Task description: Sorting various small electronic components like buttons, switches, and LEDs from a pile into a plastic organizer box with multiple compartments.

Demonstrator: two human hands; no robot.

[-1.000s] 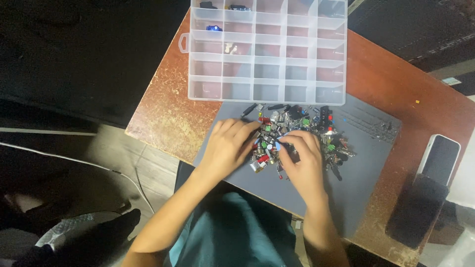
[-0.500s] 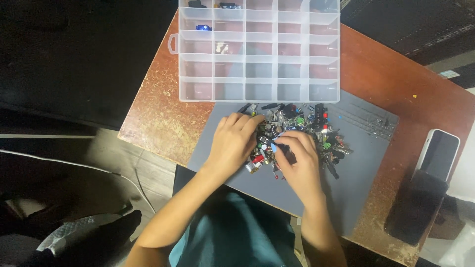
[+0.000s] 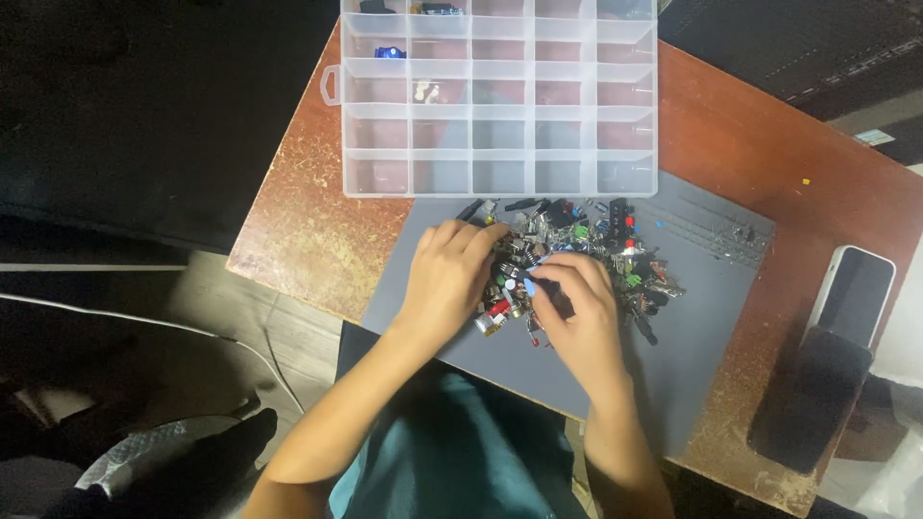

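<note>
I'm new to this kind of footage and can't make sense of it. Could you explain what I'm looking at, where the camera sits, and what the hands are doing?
The camera sits on a person's head and looks straight down, so you see their own two bare arms and hands. No machine is involved. They sit at a reddish-brown table covered partly by a grey mat. On the mat lies a pile of small electronic parts. The left hand rests on the pile's edge; the right hand pinches a small dark part, too small to identify. Above the pile is a clear plastic compartment box, mostly empty, a few bits in its upper cells. At the right lie a phone and a dark case.
</note>
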